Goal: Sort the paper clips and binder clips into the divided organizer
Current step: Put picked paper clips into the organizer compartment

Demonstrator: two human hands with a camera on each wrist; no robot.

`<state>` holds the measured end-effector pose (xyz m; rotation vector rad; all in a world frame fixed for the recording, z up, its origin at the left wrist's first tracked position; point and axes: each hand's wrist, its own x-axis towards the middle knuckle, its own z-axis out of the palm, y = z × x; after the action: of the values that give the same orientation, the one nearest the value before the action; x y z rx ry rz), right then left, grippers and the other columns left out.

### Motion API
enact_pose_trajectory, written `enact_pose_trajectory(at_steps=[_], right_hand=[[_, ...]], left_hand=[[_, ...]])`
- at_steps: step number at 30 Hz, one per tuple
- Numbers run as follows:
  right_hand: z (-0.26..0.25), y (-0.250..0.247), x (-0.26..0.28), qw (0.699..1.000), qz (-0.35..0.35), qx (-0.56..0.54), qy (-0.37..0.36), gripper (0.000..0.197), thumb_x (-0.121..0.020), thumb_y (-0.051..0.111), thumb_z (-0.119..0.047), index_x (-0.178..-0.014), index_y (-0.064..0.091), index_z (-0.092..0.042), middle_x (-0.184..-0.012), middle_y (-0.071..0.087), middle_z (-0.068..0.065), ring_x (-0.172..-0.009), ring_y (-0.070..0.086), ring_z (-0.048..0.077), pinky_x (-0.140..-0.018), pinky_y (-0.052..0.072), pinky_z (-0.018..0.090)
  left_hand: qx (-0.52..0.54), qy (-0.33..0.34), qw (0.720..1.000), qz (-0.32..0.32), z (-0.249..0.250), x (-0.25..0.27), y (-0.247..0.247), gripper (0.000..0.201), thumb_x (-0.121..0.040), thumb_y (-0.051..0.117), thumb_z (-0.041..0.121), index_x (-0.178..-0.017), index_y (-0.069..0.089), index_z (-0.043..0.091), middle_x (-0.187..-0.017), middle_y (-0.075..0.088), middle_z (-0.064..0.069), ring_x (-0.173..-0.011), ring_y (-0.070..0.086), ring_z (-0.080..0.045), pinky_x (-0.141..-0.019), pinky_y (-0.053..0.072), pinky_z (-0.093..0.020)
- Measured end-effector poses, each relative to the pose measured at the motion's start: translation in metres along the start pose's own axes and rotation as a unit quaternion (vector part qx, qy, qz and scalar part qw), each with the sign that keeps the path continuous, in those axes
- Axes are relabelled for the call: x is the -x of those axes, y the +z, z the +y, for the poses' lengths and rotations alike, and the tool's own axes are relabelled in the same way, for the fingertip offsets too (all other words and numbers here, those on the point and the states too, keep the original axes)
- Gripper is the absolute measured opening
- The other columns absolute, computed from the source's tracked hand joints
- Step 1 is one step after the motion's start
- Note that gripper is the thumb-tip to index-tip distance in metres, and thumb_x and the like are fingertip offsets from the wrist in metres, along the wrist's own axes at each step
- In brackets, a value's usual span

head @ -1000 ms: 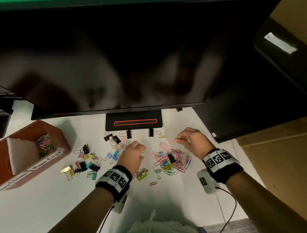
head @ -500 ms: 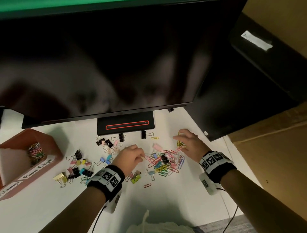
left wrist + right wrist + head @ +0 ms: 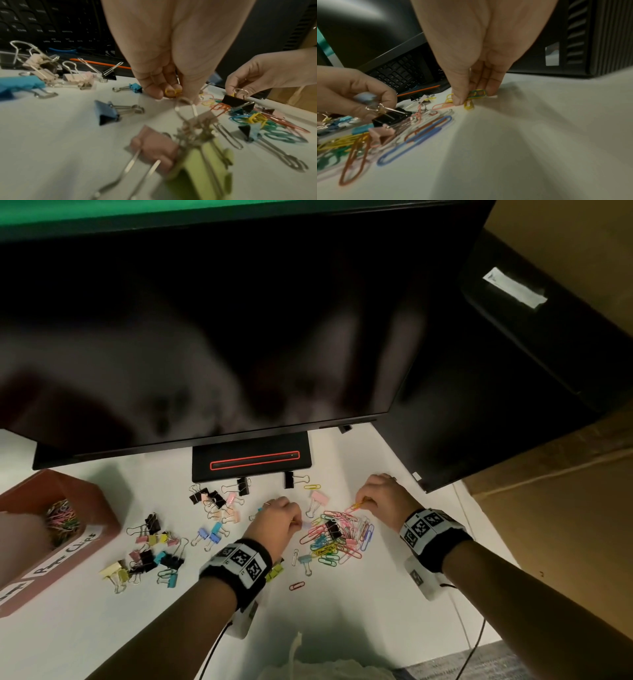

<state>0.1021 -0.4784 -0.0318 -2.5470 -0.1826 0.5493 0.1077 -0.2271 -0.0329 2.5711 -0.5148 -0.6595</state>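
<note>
A heap of coloured paper clips (image 3: 337, 537) lies on the white desk between my hands, with a black binder clip (image 3: 332, 529) in it. My left hand (image 3: 297, 520) is at the heap's left edge and pinches yellow paper clips (image 3: 172, 92) at the desk. At the heap's far right edge, my right hand (image 3: 363, 501) pinches green and yellow paper clips (image 3: 476, 94) that touch the desk. Several loose binder clips (image 3: 154, 546) lie to the left. The red-brown organizer (image 3: 102, 508) stands at far left, and paper clips (image 3: 61, 520) fill its far compartment.
A dark monitor (image 3: 205, 337) overhangs the desk, its stand base (image 3: 251, 460) just behind the clips. A black computer tower (image 3: 513, 371) stands at the right. A keyboard (image 3: 34, 27) lies behind the stand. A white bag (image 3: 308, 669) sits at the near edge.
My right hand dropped from holding a pink clip in the air to the heap's far edge and now pinches clips there. My left hand shifted right to the heap.
</note>
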Motion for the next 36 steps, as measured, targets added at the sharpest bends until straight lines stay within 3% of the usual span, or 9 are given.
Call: enact_pose_trajectory(at_steps=[4,9,11,14,18,23,27,32,36], right_hand=[[-0.006,-0.005,-0.003,0.999,-0.034,-0.006,-0.004,0.011,-0.085,0.063,-0.012,-0.092,0.068,-0.006,-0.101,0.062,0.007,-0.092,0.056,0.02,-0.083,0.046,0.027],[-0.014,-0.002,-0.003,0.998,-0.06,-0.006,0.023,0.017,-0.088,0.058,-0.012,-0.104,0.064,-0.011,-0.095,0.059,0.004,-0.085,0.052,0.016,-0.08,0.045,0.025],[-0.016,-0.001,-0.001,0.997,-0.064,-0.012,0.038,0.015,-0.087,0.06,-0.015,-0.101,0.065,-0.011,-0.097,0.058,0.004,-0.089,0.057,0.018,-0.084,0.049,0.028],[-0.019,0.0,0.002,0.998,-0.033,-0.044,0.042,0.012,-0.085,0.065,-0.016,-0.095,0.066,-0.009,-0.094,0.053,-0.001,-0.085,0.056,0.015,-0.079,0.046,0.021],[-0.029,0.008,0.005,0.996,-0.05,-0.074,0.02,0.008,-0.082,0.068,-0.014,-0.089,0.065,-0.012,-0.106,0.052,-0.002,-0.076,0.055,0.01,-0.077,0.045,0.019],[-0.035,0.016,-0.002,0.998,-0.057,-0.033,0.021,0.01,-0.083,0.065,-0.013,-0.092,0.065,-0.016,-0.101,0.061,0.003,-0.091,0.059,0.018,-0.085,0.05,0.028],[-0.038,0.012,-0.008,0.995,-0.055,-0.062,0.053,0.009,-0.081,0.067,-0.016,-0.086,0.063,-0.022,-0.09,0.067,0.001,-0.084,0.063,0.018,-0.079,0.054,0.031],[-0.04,0.0,-0.005,0.992,-0.048,-0.102,0.061,0.013,-0.084,0.064,-0.015,-0.081,0.057,-0.026,-0.087,0.068,-0.001,-0.081,0.065,0.017,-0.075,0.058,0.032],[-0.046,-0.012,0.001,0.987,-0.015,-0.147,0.065,0.01,-0.085,0.064,-0.016,-0.083,0.057,-0.023,-0.085,0.068,0.0,-0.078,0.067,0.016,-0.071,0.058,0.032]], left_hand=[[0.018,0.001,1.0,0.001,-0.005,0.002,-0.005,0.005,-0.087,0.057,0.017,-0.091,0.057,0.014,-0.088,0.054,0.002,-0.081,0.051,-0.015,-0.071,0.041,-0.023],[0.071,-0.013,0.997,0.013,-0.01,0.009,-0.013,0.016,-0.085,0.061,0.016,-0.102,0.06,0.015,-0.092,0.056,0.001,-0.082,0.053,-0.011,-0.075,0.044,-0.021],[0.087,-0.007,0.996,0.016,-0.007,0.012,-0.016,0.017,-0.085,0.062,0.016,-0.102,0.062,0.015,-0.092,0.055,0.002,-0.082,0.054,-0.011,-0.078,0.046,-0.021],[0.097,-0.004,0.995,-0.006,0.003,0.015,-0.015,0.02,-0.083,0.065,0.018,-0.102,0.061,0.017,-0.086,0.053,0.005,-0.076,0.054,-0.01,-0.076,0.048,-0.021],[0.09,-0.025,0.994,-0.062,0.017,0.013,0.001,0.03,-0.082,0.066,0.017,-0.11,0.055,0.016,-0.087,0.058,0.0,-0.067,0.059,-0.013,-0.073,0.05,-0.026],[0.027,-0.022,0.999,-0.015,0.023,0.007,0.009,0.017,-0.087,0.059,0.017,-0.104,0.06,0.015,-0.102,0.054,-0.003,-0.083,0.059,-0.019,-0.075,0.05,-0.029],[0.004,-0.018,0.998,-0.056,0.019,0.001,0.007,0.014,-0.089,0.056,0.016,-0.101,0.062,0.012,-0.097,0.04,-0.001,-0.084,0.056,-0.019,-0.07,0.052,-0.031],[-0.06,-0.005,0.995,-0.076,0.01,-0.002,0.008,0.027,-0.084,0.063,0.017,-0.109,0.055,0.013,-0.11,0.053,-0.005,-0.104,0.049,-0.022,-0.088,0.043,-0.031],[0.026,-0.006,1.0,0.016,0.003,0.013,-0.005,0.014,-0.091,0.051,0.019,-0.1,0.059,0.013,-0.099,0.056,-0.003,-0.092,0.051,-0.019,-0.08,0.044,-0.028]])
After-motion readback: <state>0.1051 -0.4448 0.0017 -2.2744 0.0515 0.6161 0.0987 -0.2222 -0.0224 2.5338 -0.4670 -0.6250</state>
